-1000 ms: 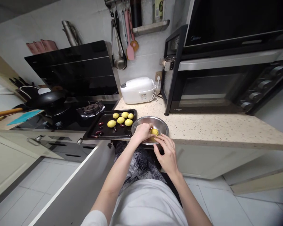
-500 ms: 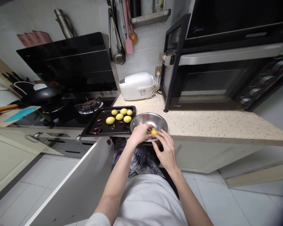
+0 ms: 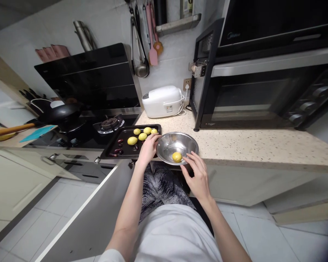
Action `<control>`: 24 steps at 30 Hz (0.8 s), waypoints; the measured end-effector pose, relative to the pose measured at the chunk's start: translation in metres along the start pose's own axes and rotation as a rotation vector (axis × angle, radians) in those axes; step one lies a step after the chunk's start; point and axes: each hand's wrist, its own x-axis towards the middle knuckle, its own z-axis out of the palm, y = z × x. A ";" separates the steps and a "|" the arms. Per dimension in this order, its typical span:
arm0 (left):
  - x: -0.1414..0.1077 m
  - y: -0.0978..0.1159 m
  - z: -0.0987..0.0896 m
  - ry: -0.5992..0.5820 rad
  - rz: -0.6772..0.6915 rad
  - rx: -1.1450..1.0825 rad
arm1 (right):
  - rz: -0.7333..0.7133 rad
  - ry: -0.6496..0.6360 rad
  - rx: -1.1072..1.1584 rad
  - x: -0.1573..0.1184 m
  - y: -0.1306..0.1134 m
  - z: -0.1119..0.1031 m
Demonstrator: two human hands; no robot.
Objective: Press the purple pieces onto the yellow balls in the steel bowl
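Observation:
My left hand point(image 3: 148, 150) is over the right edge of the black baking tray point(image 3: 117, 135), beside the bowl's left rim. Its fingers reach forward and hide part of the tray; I see no lemon gripped in it. Several yellow lemons point(image 3: 132, 141) lie on the tray with small dark reddish-purple oval pieces point(image 3: 120, 141) to their left. One lemon point(image 3: 177, 157) rests inside the steel bowl point(image 3: 168, 141), near its front wall. At the bowl's right front rim is my right hand point(image 3: 198, 178), open, thumb and fingers apart, fingertips close to that lemon.
A white rice cooker point(image 3: 164, 102) stands behind the bowl on the speckled counter point(image 3: 235, 145). To the right is a large oven point(image 3: 251, 94). On the left, a black wok point(image 3: 61, 112) sits on the gas hob. An open cabinet door point(image 3: 93, 207) stands below the tray.
My left hand has left the lemon in the bowl and moved left to the tray's edge. My right hand has drawn slightly back from that lemon. The view has shifted a little.

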 end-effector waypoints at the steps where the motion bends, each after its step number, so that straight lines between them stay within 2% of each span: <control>1: 0.001 -0.010 -0.001 0.021 -0.029 0.040 | 0.001 0.002 0.001 0.000 0.000 0.000; 5: 0.005 -0.038 -0.003 -0.032 -0.103 0.142 | -0.008 0.018 0.000 0.000 0.001 0.002; 9: 0.009 -0.044 0.001 -0.067 -0.152 0.180 | -0.018 0.023 -0.007 -0.001 0.002 0.002; 15: 0.013 -0.042 0.008 -0.024 -0.188 0.165 | -0.016 0.032 -0.004 0.000 0.001 0.002; 19: 0.007 -0.040 0.003 0.168 -0.169 0.065 | -0.003 0.040 0.003 0.000 0.000 0.004; 22: -0.001 -0.024 -0.008 0.273 -0.132 -0.032 | 0.004 0.040 0.008 0.000 -0.001 0.005; 24: -0.006 -0.006 -0.015 0.247 -0.069 -0.087 | 0.009 0.033 0.011 -0.001 -0.001 0.005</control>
